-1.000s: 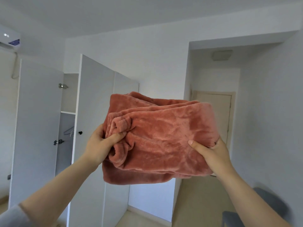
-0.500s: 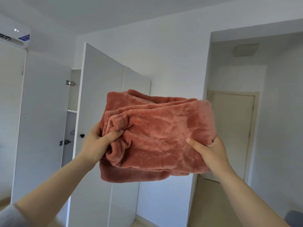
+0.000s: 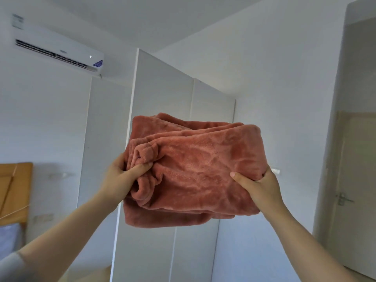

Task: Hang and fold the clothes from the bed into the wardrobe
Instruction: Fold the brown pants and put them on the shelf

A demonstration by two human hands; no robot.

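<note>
- The left thumb [image 3: 140,168] presses into the front of the red cloth [image 3: 199,169]. The other left fingers go behind it, where they are hidden.
- The right thumb [image 3: 242,180] presses on the front too. The other right fingers wrap round the side of the cloth.
- So the left hand [image 3: 120,180] and the right hand [image 3: 260,188] both hold the cloth tight, one on each side.
- The cloth is soft and fuzzy, folded into a thick bundle. It is up in the air, in front of the tall white wardrobe doors [image 3: 160,102].
- Both arms reach up and out. A grey sleeve [image 3: 12,267] shows on the left arm, low in the corner.
- An air conditioner [image 3: 57,49] sits high on the wall to the left.
- A wooden bed head [image 3: 14,190] is low on the left.
- A pale room door [image 3: 358,159] with a metal handle [image 3: 342,199] is on the right.
</note>
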